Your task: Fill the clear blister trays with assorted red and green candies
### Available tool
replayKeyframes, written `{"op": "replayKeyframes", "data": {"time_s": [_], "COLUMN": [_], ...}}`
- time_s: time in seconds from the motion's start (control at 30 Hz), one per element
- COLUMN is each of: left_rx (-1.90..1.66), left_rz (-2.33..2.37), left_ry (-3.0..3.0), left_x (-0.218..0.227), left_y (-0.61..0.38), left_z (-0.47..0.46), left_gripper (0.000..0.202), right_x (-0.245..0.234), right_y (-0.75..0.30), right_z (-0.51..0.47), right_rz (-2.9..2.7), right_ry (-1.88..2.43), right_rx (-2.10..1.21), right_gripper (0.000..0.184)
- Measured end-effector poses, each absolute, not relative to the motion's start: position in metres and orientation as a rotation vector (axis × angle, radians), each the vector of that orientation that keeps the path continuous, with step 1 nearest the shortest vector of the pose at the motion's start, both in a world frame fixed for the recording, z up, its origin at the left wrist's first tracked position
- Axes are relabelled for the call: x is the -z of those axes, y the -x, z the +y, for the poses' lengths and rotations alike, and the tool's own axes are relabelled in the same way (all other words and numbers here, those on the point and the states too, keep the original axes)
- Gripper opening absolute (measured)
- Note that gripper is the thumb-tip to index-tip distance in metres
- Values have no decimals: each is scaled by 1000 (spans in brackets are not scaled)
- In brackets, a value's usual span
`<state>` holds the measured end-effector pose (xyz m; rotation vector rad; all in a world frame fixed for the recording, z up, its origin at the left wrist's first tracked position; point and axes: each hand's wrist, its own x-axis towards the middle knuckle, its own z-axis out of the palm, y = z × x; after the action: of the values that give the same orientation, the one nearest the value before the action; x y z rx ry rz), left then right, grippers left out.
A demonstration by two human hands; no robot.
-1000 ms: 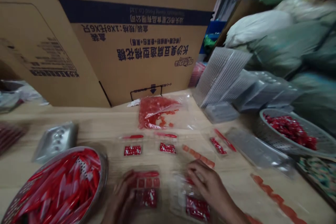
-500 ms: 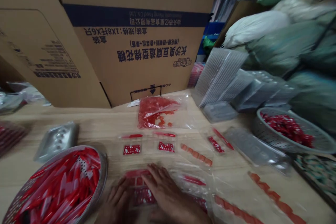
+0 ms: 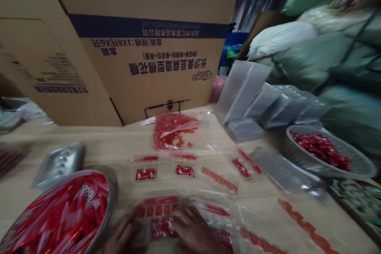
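My left hand (image 3: 123, 236) and my right hand (image 3: 195, 234) lie at the bottom edge on a clear plastic tray (image 3: 159, 216) filled with red packets. Both hands press on that tray from its two sides; the fingers look bent over it but are blurred. More clear trays with red packets (image 3: 145, 174) (image 3: 185, 170) lie in a row just beyond. A strip of orange-red pieces (image 3: 219, 179) sits to their right. A round metal basket of long red sachets (image 3: 61, 216) stands at my left.
Large cardboard boxes (image 3: 149, 47) wall off the back. A bag of red pieces (image 3: 174, 131) lies before them. Stacks of empty clear trays (image 3: 268, 103) and a basket of red packets (image 3: 324, 152) stand right. A silvery tray (image 3: 59, 162) lies left.
My right hand has moved left from the right-hand tray onto the tray under my left hand. Both hands have slid toward the bottom edge as the view tilted.
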<state>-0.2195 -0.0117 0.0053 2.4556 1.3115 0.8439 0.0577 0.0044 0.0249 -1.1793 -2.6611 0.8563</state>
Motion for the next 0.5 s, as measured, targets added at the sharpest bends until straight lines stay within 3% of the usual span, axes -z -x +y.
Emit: {"op": "replayKeyframes", "data": {"time_s": [0.1, 0.27, 0.37, 0.5], "left_rx": [-933, -1021, -1009, -831], "left_rz": [1487, 1442, 1498, 1563], "left_ry": [-2246, -2046, -2022, -2127], "left_x": [-6, 7, 13, 25], "left_y": [214, 216, 222, 230], "left_z": [-26, -34, -33, -32], "left_gripper": [20, 26, 43, 67], "right_x": [-50, -37, -27, -37], "right_y": [-54, -38, -31, -34], "right_z": [14, 33, 39, 40], "right_rz": [-2567, -2608, -2619, -2535], "right_ry": [1274, 1205, 1228, 1205], "right_rx": [-1039, -1194, -1206, -1192], "right_gripper": [56, 116, 122, 114]}}
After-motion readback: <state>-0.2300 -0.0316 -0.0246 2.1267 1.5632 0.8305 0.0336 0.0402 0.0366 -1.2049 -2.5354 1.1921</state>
